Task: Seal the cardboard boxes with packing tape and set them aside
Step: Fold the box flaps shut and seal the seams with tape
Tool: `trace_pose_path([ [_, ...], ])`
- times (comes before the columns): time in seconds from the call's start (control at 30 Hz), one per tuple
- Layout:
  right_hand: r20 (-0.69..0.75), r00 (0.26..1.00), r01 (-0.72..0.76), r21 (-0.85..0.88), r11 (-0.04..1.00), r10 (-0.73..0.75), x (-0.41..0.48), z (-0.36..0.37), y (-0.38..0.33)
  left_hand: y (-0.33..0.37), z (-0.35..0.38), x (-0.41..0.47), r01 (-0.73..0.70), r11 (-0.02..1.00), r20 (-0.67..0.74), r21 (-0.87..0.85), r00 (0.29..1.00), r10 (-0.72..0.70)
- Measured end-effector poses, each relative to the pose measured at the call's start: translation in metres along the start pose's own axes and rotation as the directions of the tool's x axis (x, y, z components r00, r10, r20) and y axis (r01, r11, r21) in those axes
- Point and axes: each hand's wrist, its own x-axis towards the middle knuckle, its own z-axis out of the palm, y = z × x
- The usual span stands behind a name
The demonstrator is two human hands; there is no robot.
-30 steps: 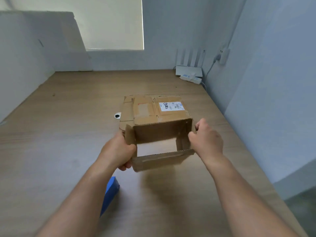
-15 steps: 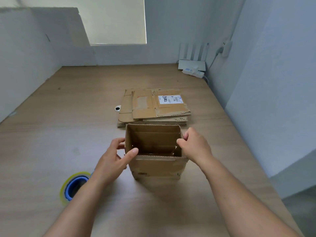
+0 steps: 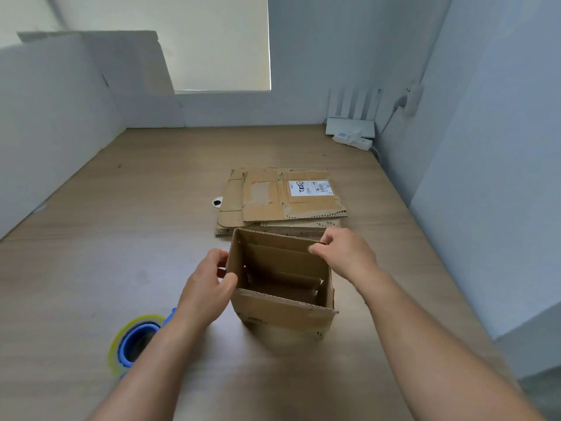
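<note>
Cardboard box [image 3: 282, 311], open at the top, sits in the near middle of the wooden table [image 3: 121, 238]. Its bottom edge is blurred, so I cannot tell whether it rests on the wood or hangs just above it. Only the tape roll [image 3: 127, 344] is nearer. The roll lies flat to the box's left, yellowish tape on a blue core, partly hidden by the left forearm.

The left hand [image 3: 206, 290] grips the box's left wall, with the thumb at the near-left corner and the fingers curled against the outside. The right hand [image 3: 346, 253] pinches the rim at the far-right corner, thumb over the edge. Inside the box, flaps lie across the bottom with gaps between them.

Just behind the box lies a stack of flattened cardboard [image 3: 261, 205] with a white label [image 3: 311, 188] on top. A small round thing with a dark centre [image 3: 217, 202] shows at the stack's left edge.

In the far right corner of the table stands a white router [image 3: 350, 126], with a power strip [image 3: 352, 138] in front of it. A plug [image 3: 413, 98] sits on the right wall above them. A white board [image 3: 121, 71] leans in the far left corner, beside a pale window blind [image 3: 212, 41].
</note>
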Motion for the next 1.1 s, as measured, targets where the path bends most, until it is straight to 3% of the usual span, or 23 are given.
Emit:
trace_pose_path([
  [0.17, -0.089, 0.991, -0.098, 0.037, 0.994, 0.101, 0.014, 0.007, -0.004, -0.006, -0.001, 0.002, -0.096, 0.995, 0.068, -0.03, 0.993, 0.097],
  [0.27, -0.119, 0.975, -0.18, 0.076, 0.981, 0.188, 0.022, 0.011, -0.01, -0.007, -0.005, 0.005, -0.057, 0.997, 0.194, -0.049, 0.979, 0.065],
  [0.33, -0.068, 0.972, -0.211, 0.158, 0.964, 0.224, 0.025, 0.014, -0.014, -0.008, -0.01, 0.011, -0.084, 0.995, 0.316, 0.052, 0.947, 0.064],
  [0.4, 0.057, 0.978, -0.209, 0.352, 0.912, 0.202, 0.023, 0.016, -0.017, -0.009, -0.014, 0.016, -0.134, 0.984, 0.395, 0.114, 0.915, 0.079],
  [0.47, 0.149, 0.977, -0.203, 0.474, 0.857, 0.149, 0.022, 0.015, -0.016, -0.011, -0.015, 0.02, -0.125, 0.987, 0.354, 0.097, 0.932, 0.083],
  [0.67, 0.244, 0.966, -0.207, 0.542, 0.814, 0.083, 0.02, 0.001, -0.006, -0.008, -0.003, 0.028, 0.039, 0.998, 0.171, -0.045, 0.985, -0.031],
  [0.83, 0.227, 0.969, -0.205, 0.504, 0.839, 0.1, 0.018, 0.018, 0.016, -0.005, 0.012, 0.033, 0.109, 0.992, 0.014, 0.066, 0.994, -0.11],
  [0.97, 0.283, 0.946, -0.305, 0.602, 0.738, 0.16, 0.015, 0.027, 0.023, -0.013, 0.017, 0.041, 0.228, 0.972, 0.128, 0.046, 0.964, -0.232],
  [1.03, 0.283, 0.949, -0.286, 0.595, 0.751, 0.138, 0.017, 0.028, 0.025, -0.02, 0.019, 0.044, 0.244, 0.97, 0.224, 0.021, 0.944, -0.243],
  [1.1, 0.269, 0.956, -0.259, 0.589, 0.766, 0.116, 0.017, 0.029, 0.023, -0.025, 0.023, 0.044, 0.311, 0.942, 0.305, -0.127, 0.916, -0.261],
])
